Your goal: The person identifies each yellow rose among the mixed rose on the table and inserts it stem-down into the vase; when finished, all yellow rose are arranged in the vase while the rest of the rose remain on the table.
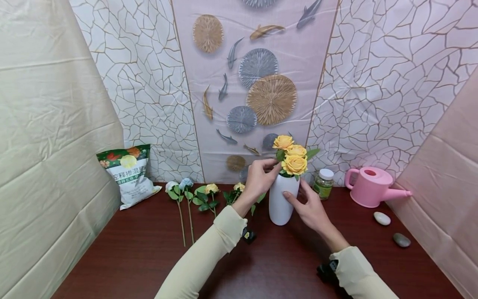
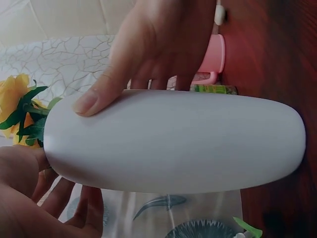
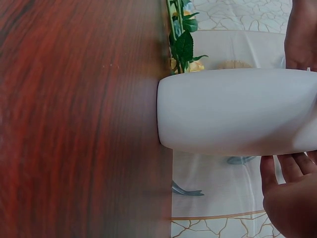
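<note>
A white vase (image 1: 281,203) stands on the dark red-brown table, with several yellow roses (image 1: 295,165) and green leaves rising from its mouth. My right hand (image 1: 313,209) holds the vase's upper side, thumb (image 2: 89,103) across the front and the other fingers round the back, partly hidden. At the mouth, my left hand (image 1: 258,178) pinches just under a yellow bloom with thumb and forefinger. Its remaining fingers (image 2: 58,198) curve along behind the vase's top edge in the left wrist view. The stems inside the vase are hidden.
Left of the vase lie a white flower (image 1: 171,186), a blue flower (image 1: 186,183) and yellow roses (image 1: 211,189). A fertilizer bag (image 1: 128,176) leans at the back left. Rightward are a lidded jar (image 1: 324,185), a pink watering can (image 1: 371,189), a white stone (image 1: 382,218) and a grey stone (image 1: 401,239).
</note>
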A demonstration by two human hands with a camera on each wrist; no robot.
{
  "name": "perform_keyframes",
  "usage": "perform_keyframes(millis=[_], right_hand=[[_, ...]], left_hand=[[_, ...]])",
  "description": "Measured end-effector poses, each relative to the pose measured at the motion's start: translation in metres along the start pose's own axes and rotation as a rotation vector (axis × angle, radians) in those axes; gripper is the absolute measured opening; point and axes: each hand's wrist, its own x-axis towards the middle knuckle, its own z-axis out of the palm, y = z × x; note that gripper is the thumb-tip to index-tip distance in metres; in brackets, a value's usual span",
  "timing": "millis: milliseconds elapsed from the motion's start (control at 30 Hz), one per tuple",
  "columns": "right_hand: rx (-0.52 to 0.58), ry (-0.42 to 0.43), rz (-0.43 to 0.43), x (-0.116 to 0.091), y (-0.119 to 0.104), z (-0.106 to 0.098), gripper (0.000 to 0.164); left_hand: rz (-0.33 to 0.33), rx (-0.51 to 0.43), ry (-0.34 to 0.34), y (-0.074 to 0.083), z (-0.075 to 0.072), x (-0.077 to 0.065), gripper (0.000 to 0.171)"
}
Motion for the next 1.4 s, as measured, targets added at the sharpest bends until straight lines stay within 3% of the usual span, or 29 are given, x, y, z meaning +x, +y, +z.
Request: perform_keyframes(millis=[167,433,767,1033,1200,1400], right_hand=[[-0.005,0.019,-0.010,0.004,0.021,0.003,0.063],[-0.016,0.041,-0.024,0.007,0.033,0.005,0.063],[-0.026,0.044,-0.030,0.007,0.033,0.005,0.062],[-0.018,0.038,-0.023,0.006,0.030,0.005,0.064],[-0.013,0.036,-0.024,0.006,0.029,0.005,0.065],[-0.013,0.033,-0.021,0.007,0.032,0.005,0.065]], left_hand=[[0.053,-0.031,0.004,-0.004,-0.005,-0.004,0.033],[0.179,-0.084,0.053,-0.026,-0.033,-0.015,0.023],[0.075,-0.055,0.059,-0.079,-0.080,-0.040,0.017],[-0.027,0.052,0.051,-0.117,-0.098,-0.060,0.013],[-0.081,0.197,0.006,-0.125,-0.100,-0.064,0.008],[-0.159,0.234,-0.087,-0.122,-0.102,-0.067,0.007]])
